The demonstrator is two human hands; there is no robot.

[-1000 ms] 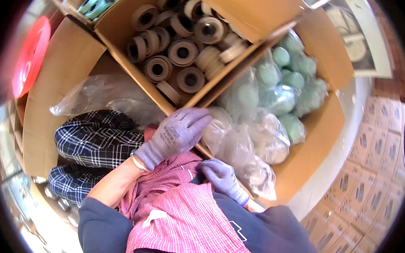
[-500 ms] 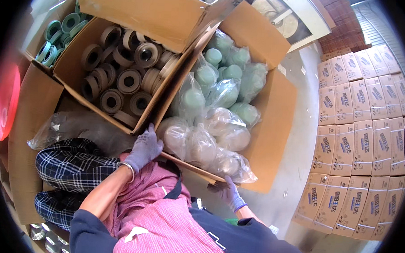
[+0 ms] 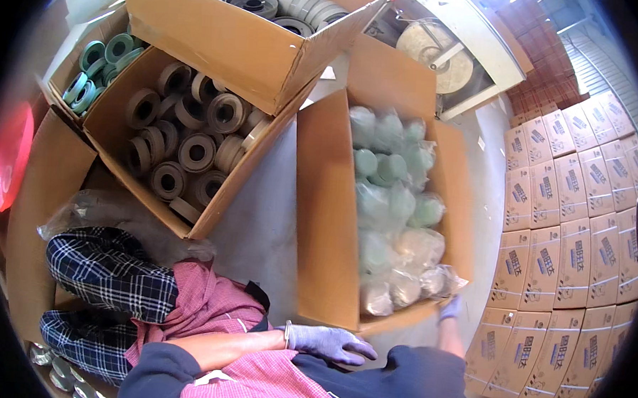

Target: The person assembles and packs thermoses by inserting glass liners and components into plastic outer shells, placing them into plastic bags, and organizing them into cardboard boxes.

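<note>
A tall cardboard box point(image 3: 326, 221), its flaps up, stands in front of me. In it are pale green round pieces point(image 3: 388, 170) in clear plastic bags and bagged whitish ones point(image 3: 418, 246) at the near end. My right hand point(image 3: 451, 308), in a grey glove, touches the box's near right corner; its fingers are blurred and partly hidden. My left hand point(image 3: 330, 343), also gloved, lies just below the near left corner, fingers stretched out and nothing in them. Whether it touches the box I cannot tell.
Left of the box stands an open carton point(image 3: 190, 225) of grey-brown rings, with green rings point(image 3: 89, 75) beyond it. Strapped cartons point(image 3: 544, 266) are stacked at the right. A white-framed machine point(image 3: 480, 92) stands at the back. A clear plastic bag point(image 3: 112, 215) lies by my legs.
The box of bagged pieces has swung round and shifted right, away from the ring carton. My left hand has let go of its corner and moved right. My right hand has moved right.
</note>
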